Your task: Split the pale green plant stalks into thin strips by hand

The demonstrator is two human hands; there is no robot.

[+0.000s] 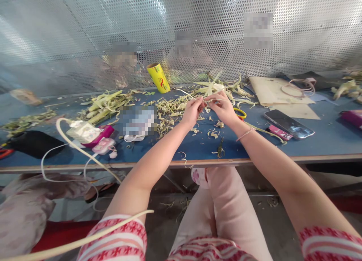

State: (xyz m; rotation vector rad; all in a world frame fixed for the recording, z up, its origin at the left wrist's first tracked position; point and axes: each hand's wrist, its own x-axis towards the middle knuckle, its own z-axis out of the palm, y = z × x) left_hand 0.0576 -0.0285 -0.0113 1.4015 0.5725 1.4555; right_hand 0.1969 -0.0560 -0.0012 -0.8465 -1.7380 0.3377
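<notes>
I've got a thin pale leaf strip (pixel 204 100) pinched between both hands out over the far middle of the blue table (pixel 325 140). The left hand (pixel 192 112) has its fingers curled shut on one end of it, the right hand (pixel 223 108) is closed on the other, and the two hands are almost touching. Just beyond the fingers sits a star-shaped piece woven from leaf strips (pixel 210 87), and I can't tell whether the strip joins it. Left of the hands there's a heap of leaf trimmings (pixel 169 110) spread across the table, with loose scraps (pixel 213 133) under the wrists. Yellow-handled scissors (pixel 240 113) peek out just right of the right wrist. Further right, a smartphone (pixel 289 124) lies flat beside a small pink object (pixel 278 132), with sheets of brown paper (pixel 273 90) beyond them. A yellow tube (pixel 158 77) leans at the far side against the perforated metal screen (pixel 85 35). Near left, a long pale strip (pixel 82 150) loops off the table edge.
</notes>
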